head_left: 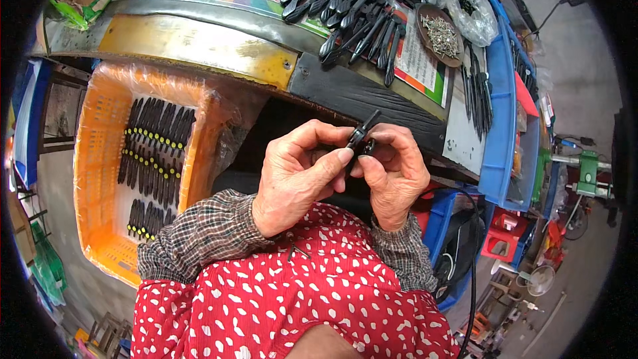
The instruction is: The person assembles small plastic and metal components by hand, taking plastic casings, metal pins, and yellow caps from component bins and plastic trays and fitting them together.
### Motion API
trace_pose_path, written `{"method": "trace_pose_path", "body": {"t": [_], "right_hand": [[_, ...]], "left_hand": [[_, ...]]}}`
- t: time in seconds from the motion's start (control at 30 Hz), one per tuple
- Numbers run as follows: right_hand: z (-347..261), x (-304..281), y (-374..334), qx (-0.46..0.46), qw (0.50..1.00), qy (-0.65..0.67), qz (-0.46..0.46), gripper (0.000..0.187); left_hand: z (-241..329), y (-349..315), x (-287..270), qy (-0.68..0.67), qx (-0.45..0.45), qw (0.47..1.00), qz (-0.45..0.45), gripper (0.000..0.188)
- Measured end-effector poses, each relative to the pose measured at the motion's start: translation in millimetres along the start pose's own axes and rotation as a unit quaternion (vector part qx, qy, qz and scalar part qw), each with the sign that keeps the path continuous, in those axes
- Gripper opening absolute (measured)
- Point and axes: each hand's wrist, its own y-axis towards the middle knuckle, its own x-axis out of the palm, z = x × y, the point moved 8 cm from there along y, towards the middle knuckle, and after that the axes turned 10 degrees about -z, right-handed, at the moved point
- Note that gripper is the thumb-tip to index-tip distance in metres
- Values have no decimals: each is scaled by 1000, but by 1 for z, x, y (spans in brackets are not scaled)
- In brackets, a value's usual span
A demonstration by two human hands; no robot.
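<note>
Left hand (296,169) pinching a black part (360,134), right hand (397,174) pinching a small piece (367,148) beside it, crate (101,179) at left

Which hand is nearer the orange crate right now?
Left. The left hand is to the right of the orange crate; the right hand is farther right, beyond the left.

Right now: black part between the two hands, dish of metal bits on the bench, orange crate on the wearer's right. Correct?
One slip: the orange crate is on the wearer's left, as the head view shows. The black part is between the left hand and right hand, and the dish of metal bits is on the bench.
</note>
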Motion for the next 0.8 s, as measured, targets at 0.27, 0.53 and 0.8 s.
{"method": "trace_pose_path", "body": {"t": [0.27,0.53,0.8], "right_hand": [[7,2,-6,14,996,85,31,32],[5,2,-9,-2,996,65,64,31],[6,1,-11,-16,997,22,70,30]], "left_hand": [[-1,1,1,7,-2,1000,5,21],[-3,0,0,23,-1,1000,15,22],[0,-2,-1,70,22,997,28,23]]}}
